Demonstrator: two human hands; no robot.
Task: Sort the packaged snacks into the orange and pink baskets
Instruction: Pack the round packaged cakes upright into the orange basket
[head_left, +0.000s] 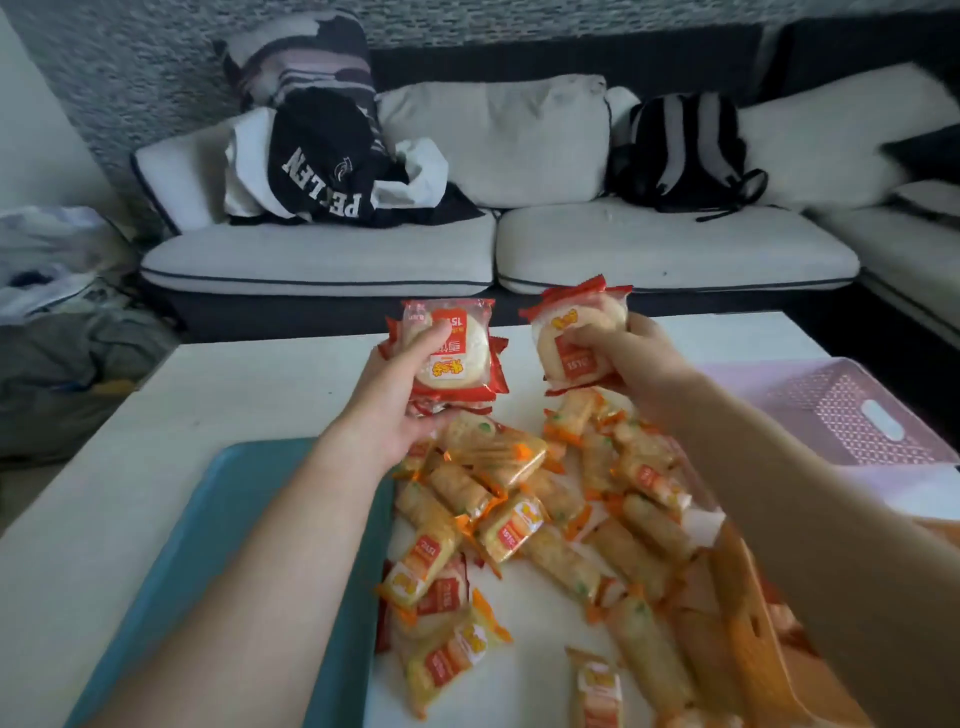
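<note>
Over the white table (156, 395), left hand (400, 400) and right hand (628, 358) each clutch red packets (457, 358) beside one pink basket (841, 410).

A sofa (675, 249) holds a backpack (680, 145) and dark jacket (322, 161).

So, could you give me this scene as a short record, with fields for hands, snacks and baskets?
left hand: grips a stack of red round packs
right hand: grips red-and-white round packs
table: holds a pile of yellow-orange packs
pink basket: far right of the pile
orange basket: near right, partly hidden
</note>
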